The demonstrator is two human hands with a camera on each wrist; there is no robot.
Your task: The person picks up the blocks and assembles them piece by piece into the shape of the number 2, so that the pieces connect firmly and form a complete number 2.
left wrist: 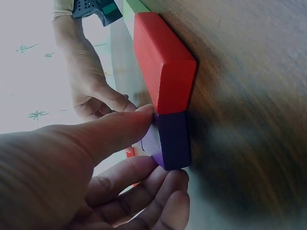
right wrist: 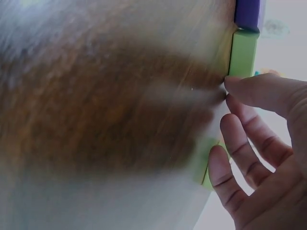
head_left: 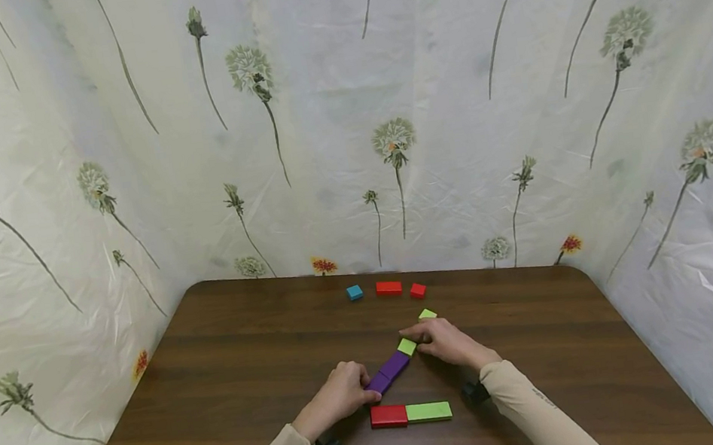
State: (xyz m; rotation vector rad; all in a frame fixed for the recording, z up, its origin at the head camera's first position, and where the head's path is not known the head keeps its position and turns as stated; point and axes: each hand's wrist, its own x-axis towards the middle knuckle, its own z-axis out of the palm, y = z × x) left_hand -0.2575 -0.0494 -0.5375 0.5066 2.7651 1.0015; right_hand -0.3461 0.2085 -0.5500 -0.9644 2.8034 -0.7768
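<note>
A slanting row of two purple blocks (head_left: 390, 371) and a green block (head_left: 407, 347) lies on the table, end to end. My left hand (head_left: 342, 392) pinches the near purple block (left wrist: 175, 141), its thumb on one side and its fingers on the other. At the far end of the row, my right hand (head_left: 449, 342) has its thumb and index finger at the end of the green block (right wrist: 243, 55). Another green block (head_left: 427, 314) shows just beyond the right hand, partly covered by it. Near the left thumb, a red block (head_left: 388, 416) adjoins a long green block (head_left: 429, 412).
Toward the back of the brown wooden table (head_left: 244, 345) lie a blue block (head_left: 355, 292), a longer red block (head_left: 389, 288) and a small red block (head_left: 418, 291). A pale flowered curtain (head_left: 320, 106) hangs around the table's back and sides.
</note>
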